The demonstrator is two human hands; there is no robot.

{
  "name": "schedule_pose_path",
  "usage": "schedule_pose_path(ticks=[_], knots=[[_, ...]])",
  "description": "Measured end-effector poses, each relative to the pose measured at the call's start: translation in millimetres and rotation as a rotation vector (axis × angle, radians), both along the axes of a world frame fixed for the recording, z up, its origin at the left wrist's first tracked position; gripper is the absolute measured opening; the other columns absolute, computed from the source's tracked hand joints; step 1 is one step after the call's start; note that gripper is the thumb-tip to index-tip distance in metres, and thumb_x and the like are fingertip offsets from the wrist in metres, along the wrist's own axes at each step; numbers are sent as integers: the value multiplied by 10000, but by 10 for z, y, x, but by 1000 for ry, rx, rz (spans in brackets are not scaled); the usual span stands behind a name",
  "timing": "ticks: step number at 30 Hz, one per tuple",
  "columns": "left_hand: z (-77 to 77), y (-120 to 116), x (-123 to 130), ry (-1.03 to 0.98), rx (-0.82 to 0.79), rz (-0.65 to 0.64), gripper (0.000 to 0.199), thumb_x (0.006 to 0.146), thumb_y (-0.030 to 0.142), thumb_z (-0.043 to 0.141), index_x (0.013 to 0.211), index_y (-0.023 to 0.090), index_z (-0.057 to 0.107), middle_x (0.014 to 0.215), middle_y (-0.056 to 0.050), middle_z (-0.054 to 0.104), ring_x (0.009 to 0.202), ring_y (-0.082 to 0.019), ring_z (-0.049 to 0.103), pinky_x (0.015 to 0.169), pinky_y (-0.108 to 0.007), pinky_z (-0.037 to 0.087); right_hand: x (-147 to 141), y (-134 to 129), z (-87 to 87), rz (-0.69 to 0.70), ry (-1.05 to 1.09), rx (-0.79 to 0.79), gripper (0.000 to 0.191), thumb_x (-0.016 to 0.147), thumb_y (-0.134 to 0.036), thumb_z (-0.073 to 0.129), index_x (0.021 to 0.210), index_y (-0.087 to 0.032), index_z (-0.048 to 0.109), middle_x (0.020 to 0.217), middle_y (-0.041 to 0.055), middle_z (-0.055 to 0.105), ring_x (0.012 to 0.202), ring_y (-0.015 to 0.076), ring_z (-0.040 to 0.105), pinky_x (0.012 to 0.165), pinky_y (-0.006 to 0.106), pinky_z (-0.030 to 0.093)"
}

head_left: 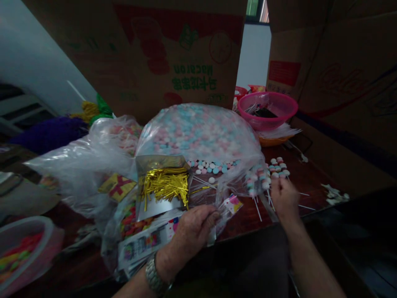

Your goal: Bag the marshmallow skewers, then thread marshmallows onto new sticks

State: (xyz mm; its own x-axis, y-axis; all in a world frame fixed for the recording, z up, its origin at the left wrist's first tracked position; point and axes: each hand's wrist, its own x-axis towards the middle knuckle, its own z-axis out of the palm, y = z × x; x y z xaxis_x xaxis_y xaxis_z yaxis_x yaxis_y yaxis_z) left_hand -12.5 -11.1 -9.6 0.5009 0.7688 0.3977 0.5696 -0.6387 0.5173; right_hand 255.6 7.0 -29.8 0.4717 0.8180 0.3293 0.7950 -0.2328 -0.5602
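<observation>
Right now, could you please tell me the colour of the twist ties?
Shiny gold; the twist ties show best in the head view.

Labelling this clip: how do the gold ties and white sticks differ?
The gold twist ties are shiny and packed in one dense bunch on a silvery sheet; the white sticks are matte and lie spread apart on the table. The ties hold nothing, while some sticks carry pastel candies. Both are long and thin.
</observation>
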Motion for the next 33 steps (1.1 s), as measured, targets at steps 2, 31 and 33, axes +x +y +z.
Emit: schedule_pose_path(ticks=[2, 31, 33], knots=[[63, 38, -79, -37, 90, -37, 147, 874, 224, 450, 826, 172, 579, 718, -25, 641, 679, -140, 567, 655, -266, 422, 471, 280, 4, -103, 12, -65, 329, 799, -364, 483, 537, -172, 539, 694, 122, 580, 755, 222, 573, 634, 333, 410], [124, -138, -504, -34, -304, 90, 188, 839, 304, 516, 776, 159, 618, 691, -9, 616, 651, -115, 553, 624, -221, 429, -1257, -399, 60, 496, 1276, -111, 298, 631, -439, 721, 655, -174, 587, 547, -23, 569, 488, 120, 519, 477, 241, 450], [122, -123, -597, -107, -305, 87, 209, 857, 291, 489, 800, 156, 637, 731, -28, 640, 682, -123, 573, 651, -230, 448, -1016, -429, 90, 536, 1025, -58, 253, 699, -418, 670, 797, -186, 638, 688, 18, 642, 621, 166, 595, 562, 273, 491]])
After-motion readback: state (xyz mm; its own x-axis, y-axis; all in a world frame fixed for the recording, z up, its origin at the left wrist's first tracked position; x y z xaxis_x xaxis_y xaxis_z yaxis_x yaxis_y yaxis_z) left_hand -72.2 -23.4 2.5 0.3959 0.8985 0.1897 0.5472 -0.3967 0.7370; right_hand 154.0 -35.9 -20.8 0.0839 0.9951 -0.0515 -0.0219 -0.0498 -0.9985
